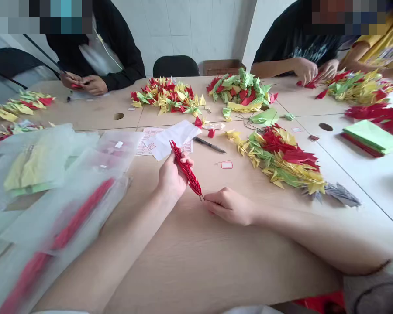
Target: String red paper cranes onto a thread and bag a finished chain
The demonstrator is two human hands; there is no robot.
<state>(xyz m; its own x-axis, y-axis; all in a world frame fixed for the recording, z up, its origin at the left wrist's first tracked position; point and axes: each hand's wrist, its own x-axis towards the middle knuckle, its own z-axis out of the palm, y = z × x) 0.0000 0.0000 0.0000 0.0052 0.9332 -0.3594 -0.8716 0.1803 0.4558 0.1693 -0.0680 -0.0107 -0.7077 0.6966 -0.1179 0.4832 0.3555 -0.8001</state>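
Observation:
My left hand (174, 176) is wrapped round a narrow bundle of folded red paper pieces (189, 173), held tilted above the table. Thin wire-like ends stick out at the bundle's lower right tip. There my right hand (229, 206) is closed, thumb and fingers pinched together at those ends; what exactly lies between the fingertips is too small to make out. Behind my left hand lie a white paper (173, 137) and a black pen (209, 145). A small red-bordered label (227, 165) rests beyond my right hand.
Plastic bags (65, 192) with red and yellow pieces cover the left side. A mixed paper bundle (284, 159) lies at right, a green paper stack (371, 136) farther right. Colourful piles (170, 96) stand at the back. People sit across the table, their hands over it.

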